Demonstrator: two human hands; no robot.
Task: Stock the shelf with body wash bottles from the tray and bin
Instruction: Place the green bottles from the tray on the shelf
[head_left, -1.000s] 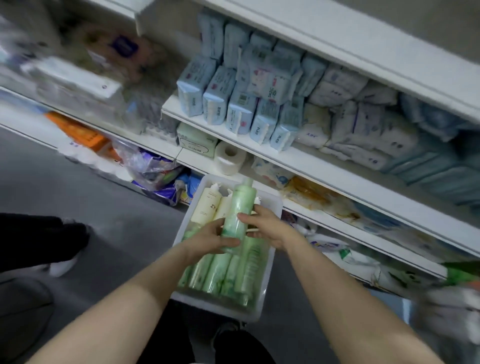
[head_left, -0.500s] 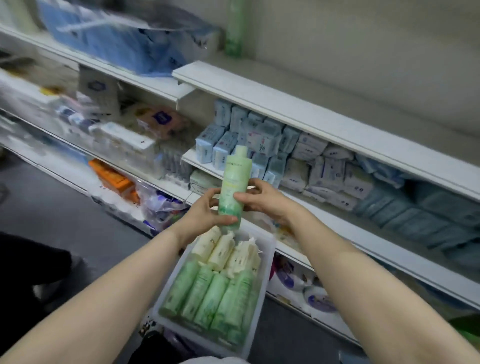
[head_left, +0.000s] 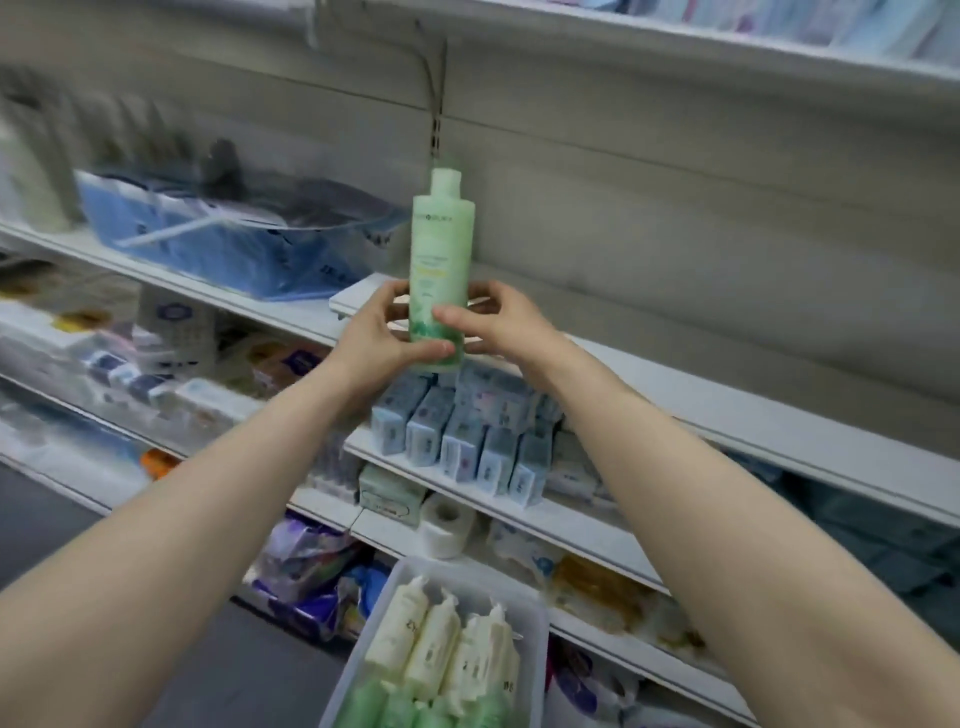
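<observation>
One green bottle (head_left: 441, 270) lifted clear of the tray (head_left: 537, 631), now upright before the bare shelf (head_left: 727, 410). Left hand (head_left: 371, 340) and right hand (head_left: 501, 322) both clamped round its base; ready for setting down.

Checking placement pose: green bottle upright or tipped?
Upright: green bottle has its cap on top, base gripped by left hand and right hand.

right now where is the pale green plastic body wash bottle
In the head view the pale green plastic body wash bottle is upright at centre frame, held at its base by the left hand and right hand, in front of the bare white shelf.
</observation>
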